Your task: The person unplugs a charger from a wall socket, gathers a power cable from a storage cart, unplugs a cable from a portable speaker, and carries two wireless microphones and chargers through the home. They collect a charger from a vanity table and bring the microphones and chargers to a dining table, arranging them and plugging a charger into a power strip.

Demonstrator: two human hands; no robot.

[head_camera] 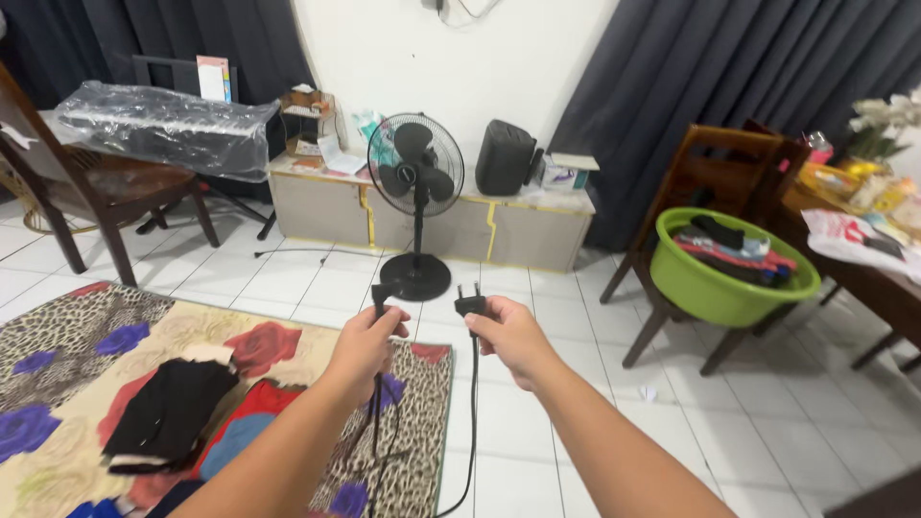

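My left hand [363, 347] grips a black cable just below its plug end [380, 294], which points up. My right hand [509, 336] holds a second black plug [469, 304] with two prongs up; its cable [471, 422] hangs down to the floor. The two plugs are a hand's width apart, raised in front of me. Behind them a black pedestal fan [415, 182] stands on the white tile floor.
A floral patterned mat [86, 355] with folded black clothing [171, 408] lies at the lower left. A green basin [712, 288] of clothes rests on a wooden chair at right. A low bench [317, 206] runs along the wall. A plastic-covered keyboard [163, 129] is at the left.
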